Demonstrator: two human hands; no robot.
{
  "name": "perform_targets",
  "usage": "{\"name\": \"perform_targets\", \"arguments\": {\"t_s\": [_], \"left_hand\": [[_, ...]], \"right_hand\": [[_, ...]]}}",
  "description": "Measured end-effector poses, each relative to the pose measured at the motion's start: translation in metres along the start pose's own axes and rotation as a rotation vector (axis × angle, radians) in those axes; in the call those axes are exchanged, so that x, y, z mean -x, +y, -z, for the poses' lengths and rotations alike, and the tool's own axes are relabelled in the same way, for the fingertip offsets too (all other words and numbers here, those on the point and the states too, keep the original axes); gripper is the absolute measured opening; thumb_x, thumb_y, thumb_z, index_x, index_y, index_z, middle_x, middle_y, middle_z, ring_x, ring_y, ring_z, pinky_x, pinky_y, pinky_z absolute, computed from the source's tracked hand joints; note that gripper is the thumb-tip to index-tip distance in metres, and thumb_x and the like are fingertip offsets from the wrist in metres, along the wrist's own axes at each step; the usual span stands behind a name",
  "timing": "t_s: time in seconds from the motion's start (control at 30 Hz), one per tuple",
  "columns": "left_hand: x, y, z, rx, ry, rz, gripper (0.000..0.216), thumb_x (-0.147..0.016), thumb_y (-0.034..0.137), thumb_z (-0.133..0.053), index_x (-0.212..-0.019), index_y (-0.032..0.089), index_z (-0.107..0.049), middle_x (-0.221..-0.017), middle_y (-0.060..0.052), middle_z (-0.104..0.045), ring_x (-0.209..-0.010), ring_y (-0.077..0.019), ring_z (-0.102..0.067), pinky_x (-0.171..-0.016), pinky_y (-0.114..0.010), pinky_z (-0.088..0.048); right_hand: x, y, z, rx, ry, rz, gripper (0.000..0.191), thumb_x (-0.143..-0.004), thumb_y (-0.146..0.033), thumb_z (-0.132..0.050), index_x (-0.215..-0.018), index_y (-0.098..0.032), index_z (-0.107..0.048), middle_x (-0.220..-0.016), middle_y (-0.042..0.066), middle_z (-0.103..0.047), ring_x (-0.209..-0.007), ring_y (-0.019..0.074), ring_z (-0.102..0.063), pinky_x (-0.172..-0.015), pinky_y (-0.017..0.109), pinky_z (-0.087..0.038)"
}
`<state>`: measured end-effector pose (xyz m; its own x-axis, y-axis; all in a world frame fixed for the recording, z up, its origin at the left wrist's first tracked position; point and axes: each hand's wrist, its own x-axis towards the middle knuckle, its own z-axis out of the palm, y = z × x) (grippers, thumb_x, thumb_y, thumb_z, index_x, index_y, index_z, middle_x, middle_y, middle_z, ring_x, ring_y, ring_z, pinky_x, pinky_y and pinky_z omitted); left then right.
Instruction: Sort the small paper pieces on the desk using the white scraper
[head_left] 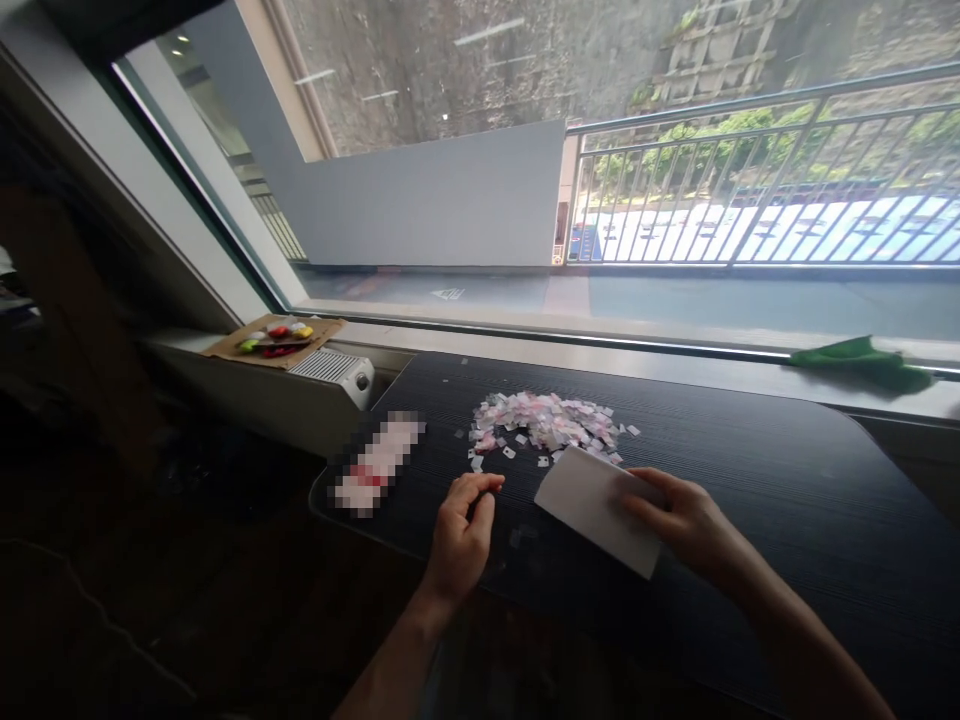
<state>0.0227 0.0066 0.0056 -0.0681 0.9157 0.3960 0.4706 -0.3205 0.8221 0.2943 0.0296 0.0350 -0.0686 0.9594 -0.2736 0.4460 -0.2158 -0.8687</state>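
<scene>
My right hand (679, 510) grips the right side of a folded sheet of white paper (592, 500), thumb below and fingers at the edge. The sheet is tilted over the dark table (765, 470), its far edge close to a pile of small paper scraps (544, 418). These scraps are white and pinkish, with a few lying loose around the heap. Left of the sheet, my left hand (463, 530) hovers near the pile's front. Its fingers are bent, the thumb stands apart from them, and nothing shows between them.
A blurred-out pale and red item (379, 465) lies at the table's left end. On the sill beyond, a brown board (319, 330) bears several colourful pieces, beside a white heater (334, 370). A green leaf-like thing (862, 365) rests at the right by the window.
</scene>
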Motion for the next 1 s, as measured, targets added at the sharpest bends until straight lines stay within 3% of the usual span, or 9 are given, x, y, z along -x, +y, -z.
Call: {"name": "perform_targets", "arguments": {"t_s": [0.27, 0.57, 0.67, 0.83, 1.0], "left_hand": [[0.006, -0.026, 0.016, -0.280, 0.074, -0.156, 0.025, -0.088, 0.011, -0.045, -0.092, 0.021, -0.068, -0.092, -0.004, -0.073, -0.090, -0.0195, -0.067, -0.096, -0.043, -0.047], [0.008, -0.022, 0.011, -0.325, 0.074, -0.151, 0.026, -0.088, 0.011, -0.044, -0.092, 0.021, -0.067, -0.092, -0.004, -0.073, -0.091, -0.0195, -0.068, -0.101, -0.045, -0.043], [0.008, -0.021, 0.011, -0.336, 0.071, -0.151, 0.025, -0.088, 0.010, -0.044, -0.091, 0.021, -0.066, -0.091, -0.004, -0.073, -0.090, -0.0192, -0.068, -0.101, -0.045, -0.043], [0.008, -0.020, 0.011, -0.349, 0.061, -0.129, 0.025, -0.088, 0.010, -0.044, -0.093, 0.020, -0.066, -0.093, -0.004, -0.073, -0.091, -0.0187, -0.067, -0.103, -0.046, -0.042], [0.009, -0.020, 0.011, -0.373, 0.070, -0.151, 0.025, -0.088, 0.009, -0.044, -0.094, 0.020, -0.066, -0.093, -0.004, -0.073, -0.091, -0.0191, -0.067, -0.102, -0.046, -0.042]], "right_hand": [[0.007, -0.021, -0.030, 0.023, -0.273, 0.051, 0.034, -0.074, -0.034, -0.060, -0.099, -0.014, -0.071, -0.084, 0.005, -0.075, -0.074, 0.0218, -0.067, -0.061, 0.028, -0.049], [0.014, -0.019, -0.034, 0.034, -0.379, 0.044, 0.036, -0.075, -0.035, -0.060, -0.101, -0.014, -0.072, -0.083, 0.005, -0.074, -0.077, 0.0223, -0.067, -0.063, 0.028, -0.049], [0.025, -0.023, -0.033, 0.051, -0.324, 0.058, 0.036, -0.075, -0.034, -0.058, -0.100, -0.015, -0.073, -0.079, 0.004, -0.074, -0.073, 0.0220, -0.067, -0.061, 0.028, -0.049], [0.053, -0.028, -0.031, 0.170, -0.078, 0.155, 0.032, -0.074, -0.038, -0.057, -0.093, -0.019, -0.076, -0.072, 0.002, -0.074, -0.063, 0.0193, -0.066, -0.056, 0.027, -0.048], [0.066, -0.016, -0.026, 0.181, 0.066, 0.244, 0.029, -0.074, -0.039, -0.058, -0.090, -0.024, -0.077, -0.071, 0.001, -0.077, -0.059, 0.0194, -0.068, -0.053, 0.027, -0.050]]}}
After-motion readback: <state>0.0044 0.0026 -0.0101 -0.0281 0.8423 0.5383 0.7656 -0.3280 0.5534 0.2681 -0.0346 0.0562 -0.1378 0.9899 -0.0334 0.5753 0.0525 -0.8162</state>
